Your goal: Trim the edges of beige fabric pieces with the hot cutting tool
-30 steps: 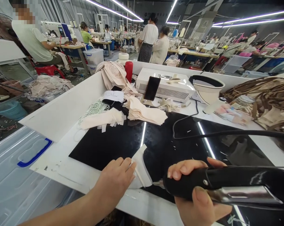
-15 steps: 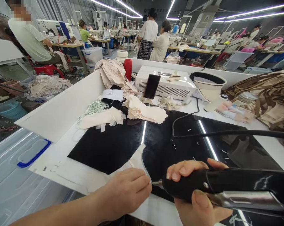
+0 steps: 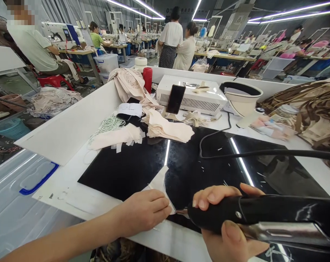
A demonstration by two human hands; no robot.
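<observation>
My left hand, its fingers closed together, pins a small cream fabric piece near the front edge of a glossy black plate. The part of the fabric under my fingers is hidden. My right hand is wrapped round a thick black hand tool with a metal lever along its side. The tool's thin metal tip points left and meets the fabric's edge by my left fingertips. A stack of cream fabric pieces and a second fabric pile lie farther back.
A black cable crosses the plate's right side. Behind stand a phone, a vented white box, a red cylinder and a cream round container. Brown strips heap at right. Co-workers sit and stand beyond the low white wall.
My left hand has shifted slightly left and up, and more of the fabric's lower corner shows beside the tip. My right hand and the tool stay almost in place.
</observation>
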